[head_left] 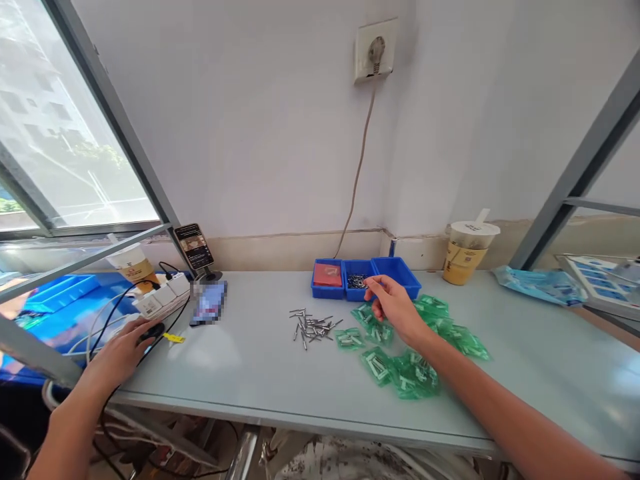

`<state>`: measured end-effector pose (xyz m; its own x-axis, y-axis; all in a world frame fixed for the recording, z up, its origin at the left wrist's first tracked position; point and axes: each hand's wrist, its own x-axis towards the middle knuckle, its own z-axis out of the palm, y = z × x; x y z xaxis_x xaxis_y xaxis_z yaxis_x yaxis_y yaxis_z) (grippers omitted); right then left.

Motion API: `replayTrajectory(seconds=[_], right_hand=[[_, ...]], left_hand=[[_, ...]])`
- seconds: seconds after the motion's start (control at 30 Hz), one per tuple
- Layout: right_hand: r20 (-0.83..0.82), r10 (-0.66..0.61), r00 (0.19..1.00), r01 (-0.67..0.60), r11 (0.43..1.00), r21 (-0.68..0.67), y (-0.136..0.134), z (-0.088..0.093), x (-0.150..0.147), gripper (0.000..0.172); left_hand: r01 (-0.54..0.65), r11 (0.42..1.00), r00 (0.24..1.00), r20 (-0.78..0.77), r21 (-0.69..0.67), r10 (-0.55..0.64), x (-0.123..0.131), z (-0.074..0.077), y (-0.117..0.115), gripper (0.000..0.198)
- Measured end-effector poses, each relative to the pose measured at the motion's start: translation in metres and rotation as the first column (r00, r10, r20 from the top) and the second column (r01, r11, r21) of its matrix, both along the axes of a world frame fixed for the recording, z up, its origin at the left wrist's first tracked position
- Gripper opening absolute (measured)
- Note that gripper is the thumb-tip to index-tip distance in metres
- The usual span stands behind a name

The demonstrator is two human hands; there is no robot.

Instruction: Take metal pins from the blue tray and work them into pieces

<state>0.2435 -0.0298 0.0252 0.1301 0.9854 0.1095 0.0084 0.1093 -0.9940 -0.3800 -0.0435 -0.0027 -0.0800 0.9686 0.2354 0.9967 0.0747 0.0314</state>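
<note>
My right hand (393, 308) reaches over the front of the middle blue bin (353, 293), thumb and fingertips pinched together. Whatever they may hold is too small to make out. Small dark metal parts (356, 281) lie in that bin. Below the hand are several green plastic packets (379, 366) with metal pieces inside. Loose metal pins (311, 327) form a scattered pile left of the packets. Far to the left, my left hand (120, 347) is closed around a small rounded black object (153, 333), beside a white power strip (163, 297) with cables.
A red flat item (327, 275) fills the left bin; another blue bin (395, 272) stands at right. Two phones (194, 247), one propped up, are near the window. A drink cup (467, 253) and a blue plastic pack (533, 285) stand at right. Metal frame posts (565, 167) flank the table.
</note>
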Motion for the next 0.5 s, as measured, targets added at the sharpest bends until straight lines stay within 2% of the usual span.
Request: replayTrajectory(seconds=[0.3,0.5], right_hand=[[0.013,0.041,0.999,-0.041,0.999,-0.028,0.004,-0.004,0.006,0.031],[0.029,0.065,0.997,-0.064,0.997,-0.029,0.005,-0.005,0.007,0.032]], left_hand=[[0.008,1.000,0.999,0.051,-0.023,-0.006,-0.008,0.008,0.011,0.063],[0.025,0.999,0.999,0.047,-0.034,-0.023,-0.017,0.003,0.014,0.069]])
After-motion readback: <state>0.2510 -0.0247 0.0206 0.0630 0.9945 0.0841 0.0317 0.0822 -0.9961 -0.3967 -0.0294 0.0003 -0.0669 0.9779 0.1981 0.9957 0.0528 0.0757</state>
